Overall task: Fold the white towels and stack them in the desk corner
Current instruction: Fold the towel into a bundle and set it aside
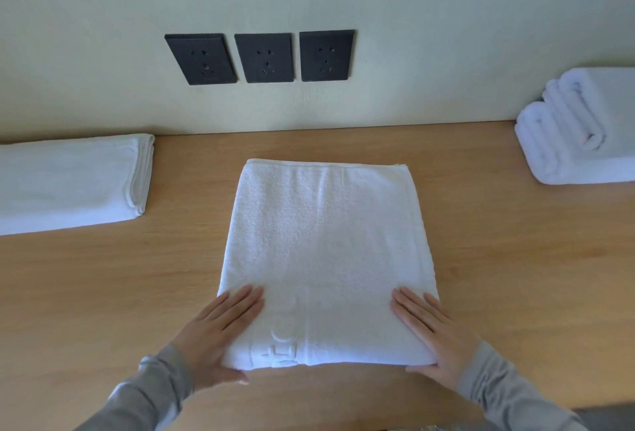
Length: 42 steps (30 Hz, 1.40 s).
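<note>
Both hands lie flat and spread on the near end of a folded white towel (326, 258) in the middle of the wooden desk (498, 258). Left hand (220, 334) presses the towel's near left corner, fingers stretched forward over the cloth and thumb tucked at the near edge against the desk. Right hand (436, 338) mirrors it on the near right corner, fingers extended and close together, palm down, its heel off the towel's edge. Neither hand grips anything; both simply rest open on the fabric. Grey sleeves (154, 393) cover both wrists.

That towel is a smooth rectangle with its far edge pointing at the wall, and a raised woven emblem (280, 351) shows near its front edge between the hands. At the left, well apart, another folded towel (75, 183) lies flat against the wall, layered edges facing right. At the far right edge, a stack of folded towels (577, 131) sits by the wall, rounded folds facing left. Three dark wall sockets (263, 56) sit in a row on the pale wall (446, 18) above the desk.
</note>
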Each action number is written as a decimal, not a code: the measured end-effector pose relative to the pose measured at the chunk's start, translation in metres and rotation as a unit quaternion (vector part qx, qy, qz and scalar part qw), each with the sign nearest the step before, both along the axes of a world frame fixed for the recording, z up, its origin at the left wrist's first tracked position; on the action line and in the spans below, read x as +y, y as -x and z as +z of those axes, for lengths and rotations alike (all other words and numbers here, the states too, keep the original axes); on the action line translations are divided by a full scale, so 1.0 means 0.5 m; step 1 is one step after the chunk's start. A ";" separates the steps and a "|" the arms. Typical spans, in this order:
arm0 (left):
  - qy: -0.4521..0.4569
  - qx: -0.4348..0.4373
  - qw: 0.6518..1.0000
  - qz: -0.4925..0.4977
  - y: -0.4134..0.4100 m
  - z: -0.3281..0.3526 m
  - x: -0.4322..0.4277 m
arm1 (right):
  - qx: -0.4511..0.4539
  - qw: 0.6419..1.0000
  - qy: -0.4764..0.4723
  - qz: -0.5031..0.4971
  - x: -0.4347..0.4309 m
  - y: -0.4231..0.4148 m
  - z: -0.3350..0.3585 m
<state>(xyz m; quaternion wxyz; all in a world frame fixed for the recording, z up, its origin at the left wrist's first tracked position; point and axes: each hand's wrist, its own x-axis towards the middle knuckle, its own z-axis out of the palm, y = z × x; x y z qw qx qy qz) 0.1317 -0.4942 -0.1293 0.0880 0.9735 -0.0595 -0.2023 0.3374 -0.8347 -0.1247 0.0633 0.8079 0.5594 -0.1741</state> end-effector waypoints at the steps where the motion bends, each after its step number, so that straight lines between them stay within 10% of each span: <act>1: 0.004 -0.006 1.000 -0.002 0.000 0.000 0.001 | -0.002 1.000 -0.023 0.000 0.000 -0.002 -0.003; 9: 0.032 -0.144 0.987 -0.059 -0.012 0.055 0.016 | 0.143 0.983 -0.087 -0.070 -0.004 -0.031 0.030; 15: 0.176 0.116 0.963 0.166 -0.055 0.164 0.061 | 0.295 0.937 -0.052 -0.181 0.020 -0.109 0.120; 21: 0.232 0.199 0.928 0.212 -0.187 0.222 0.153 | 0.399 0.833 -0.167 -0.345 0.079 -0.225 0.188; 23: 0.305 0.179 0.883 0.308 -0.232 0.212 0.182 | 0.427 0.775 -0.211 -0.415 0.113 -0.248 0.180; 28: 0.518 0.107 0.615 0.584 -0.262 0.168 0.216 | 0.375 0.646 -0.309 -0.589 0.191 -0.290 0.126; 37: 0.526 -0.074 0.570 0.627 -0.298 0.098 0.165 | 0.306 0.695 -0.296 -0.579 0.252 -0.367 0.087; 42: 0.425 -0.111 0.624 0.646 -0.345 0.054 0.158 | 0.267 0.730 -0.293 -0.557 0.290 -0.392 0.044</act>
